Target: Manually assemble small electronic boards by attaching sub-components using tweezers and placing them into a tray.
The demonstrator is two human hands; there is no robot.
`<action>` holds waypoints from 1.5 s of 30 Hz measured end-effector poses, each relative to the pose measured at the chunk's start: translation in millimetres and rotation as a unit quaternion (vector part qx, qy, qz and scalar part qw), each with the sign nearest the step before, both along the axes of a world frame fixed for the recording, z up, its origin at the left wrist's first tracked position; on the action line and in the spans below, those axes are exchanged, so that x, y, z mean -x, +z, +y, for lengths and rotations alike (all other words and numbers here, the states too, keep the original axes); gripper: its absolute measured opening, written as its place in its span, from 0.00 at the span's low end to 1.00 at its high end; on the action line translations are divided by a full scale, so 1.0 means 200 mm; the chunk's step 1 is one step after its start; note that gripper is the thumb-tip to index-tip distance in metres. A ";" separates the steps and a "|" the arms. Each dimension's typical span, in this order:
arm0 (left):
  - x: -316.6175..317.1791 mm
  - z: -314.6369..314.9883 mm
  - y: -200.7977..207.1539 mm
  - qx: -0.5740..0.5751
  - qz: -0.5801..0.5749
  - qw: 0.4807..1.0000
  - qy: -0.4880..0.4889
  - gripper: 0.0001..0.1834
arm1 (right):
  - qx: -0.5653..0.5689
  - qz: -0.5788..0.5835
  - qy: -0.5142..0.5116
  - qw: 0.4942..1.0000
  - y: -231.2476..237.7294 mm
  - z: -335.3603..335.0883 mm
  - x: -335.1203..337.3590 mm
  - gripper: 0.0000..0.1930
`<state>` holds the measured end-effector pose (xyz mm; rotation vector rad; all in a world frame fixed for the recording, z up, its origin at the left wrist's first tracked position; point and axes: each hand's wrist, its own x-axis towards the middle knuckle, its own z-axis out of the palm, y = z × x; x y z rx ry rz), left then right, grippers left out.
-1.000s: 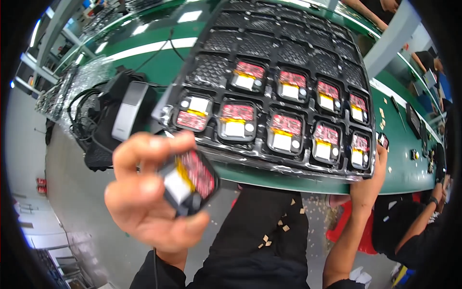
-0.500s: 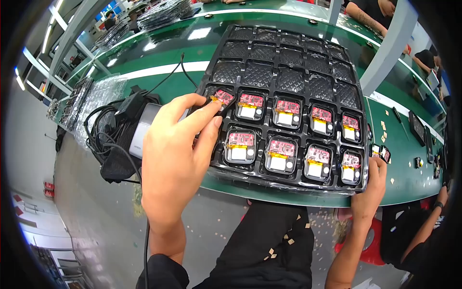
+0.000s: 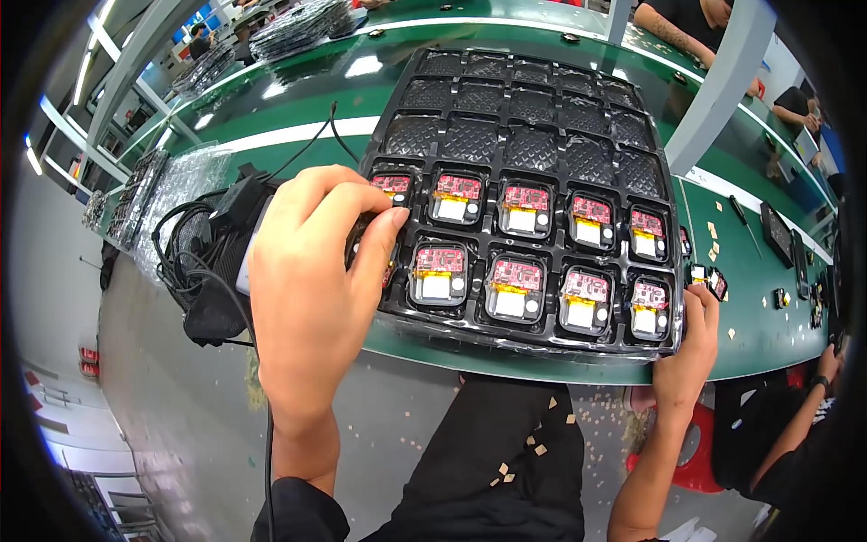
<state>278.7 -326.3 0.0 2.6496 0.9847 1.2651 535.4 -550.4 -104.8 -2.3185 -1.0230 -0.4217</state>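
Note:
A black plastic tray (image 3: pixel 533 169) of square pockets lies tilted before me. Its two near rows hold small electronic modules (image 3: pixel 524 210), square black casings with red circuit boards, yellow tape and white blocks. My left hand (image 3: pixel 312 280) is closed in a pinch over the tray's left edge, thumb and fingertips at a module (image 3: pixel 390 184) in the leftmost pocket. The fingers partly hide that module and another one below it. With its fingers bent round the tray's near right corner, my right hand (image 3: pixel 688 348) grips the edge; its fingertips are partly hidden.
Left of the tray lie tangled black cables (image 3: pixel 185 244) and a black adapter (image 3: pixel 239 200). Clear plastic trays (image 3: pixel 185 185) are stacked farther left. Loose modules (image 3: pixel 709 280), a screwdriver (image 3: pixel 739 210) and a black box (image 3: pixel 778 237) lie right. A grey post (image 3: pixel 722 90) rises behind.
The module in my left fingers, tilted earlier, now sits lower in the leftmost pocket. My left fingers have curled in and shifted left. The view has moved slightly; my right hand stays at the tray's corner.

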 end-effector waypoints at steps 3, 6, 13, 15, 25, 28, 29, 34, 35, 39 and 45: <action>0.01 -0.01 0.01 0.009 0.044 0.999 -0.005 0.05 | -0.010 0.001 0.011 1.000 0.00 -0.02 -0.01 0.14; 0.00 0.01 -0.01 0.008 0.032 0.999 -0.018 0.06 | -0.015 0.004 0.013 1.000 0.00 0.00 -0.02 0.15; 0.05 0.03 0.00 -0.025 0.065 0.997 -0.028 0.09 | -0.046 0.009 0.043 0.998 -0.01 0.01 -0.02 0.13; -0.01 -0.04 0.00 -0.039 -0.015 0.999 0.015 0.11 | -0.050 0.059 0.050 0.996 0.00 -0.01 -0.03 0.13; -0.01 -0.57 -0.38 0.246 -0.127 0.840 -0.466 0.06 | -0.154 0.068 0.116 0.979 0.00 -0.31 0.11 0.14; 0.02 -0.70 -0.55 0.642 -0.173 0.628 -0.404 0.11 | -0.215 0.081 0.294 0.928 0.02 -0.34 0.21 0.22; 0.01 -0.73 -0.61 0.731 -0.199 0.522 -0.391 0.19 | -0.205 0.129 0.342 0.908 0.03 -0.34 0.28 0.22; 0.03 -0.76 -0.90 0.799 -0.144 0.382 -0.441 0.31 | -0.017 0.254 0.454 0.854 0.03 -0.27 0.38 0.18; 0.05 -0.77 -0.92 0.834 -0.150 0.303 -0.435 0.29 | 0.000 0.246 0.467 0.849 0.01 -0.25 0.38 0.23; 0.08 -0.76 -0.89 0.854 -0.267 0.213 -0.392 0.27 | 0.005 0.260 0.480 0.838 0.01 -0.22 0.43 0.23; 0.09 -0.73 -0.88 0.797 -0.405 0.299 -0.335 0.30 | 0.086 0.256 0.323 0.907 -0.05 -0.20 0.53 0.20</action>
